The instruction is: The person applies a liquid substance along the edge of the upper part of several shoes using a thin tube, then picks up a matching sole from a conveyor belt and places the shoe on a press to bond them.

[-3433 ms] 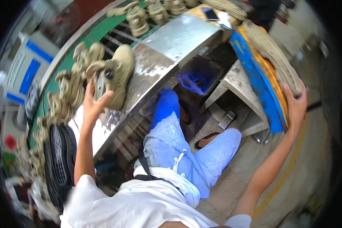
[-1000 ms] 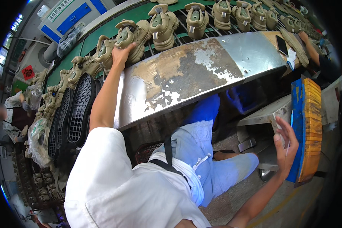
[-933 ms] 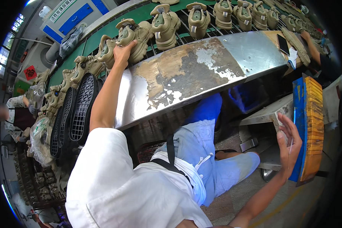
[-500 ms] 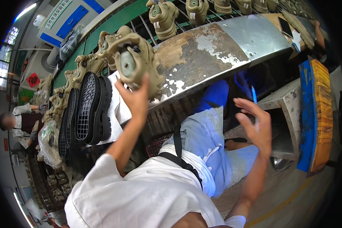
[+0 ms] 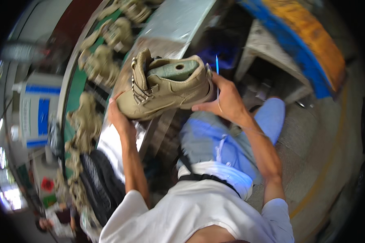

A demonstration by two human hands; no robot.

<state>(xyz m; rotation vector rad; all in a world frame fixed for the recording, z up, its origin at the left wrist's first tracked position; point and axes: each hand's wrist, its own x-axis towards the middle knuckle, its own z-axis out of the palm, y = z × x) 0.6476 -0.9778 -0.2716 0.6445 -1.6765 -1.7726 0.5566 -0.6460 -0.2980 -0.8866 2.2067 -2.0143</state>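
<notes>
A tan lace-up shoe [image 5: 162, 97] is held sideways above my lap, its toe toward the left. Inside its opening sits a green shoe last [image 5: 178, 69] with a dark hole on top. My left hand [image 5: 121, 117] grips the toe end from beside and below. At the heel, my right hand [image 5: 227, 101] closes around the back, its thumb under the sole edge. A thin stick with a light blue tip [image 5: 217, 67] points up from the right hand's fingers; how it is held is partly hidden.
More tan shoes [image 5: 103, 65] line a green conveyor [image 5: 71, 87] at the left. Black soles [image 5: 101, 178] stand near my left elbow. A metal-topped bench [image 5: 174, 24] runs behind the shoe. To the right are a metal stand [image 5: 267, 48] and a blue-and-orange panel [image 5: 308, 52]. A co-worker [image 5: 61, 220] is at lower left.
The shoe has come from the left over the bench to in front of me. My right hand, formerly apart, has taken its heel. The whole view has turned toward the right.
</notes>
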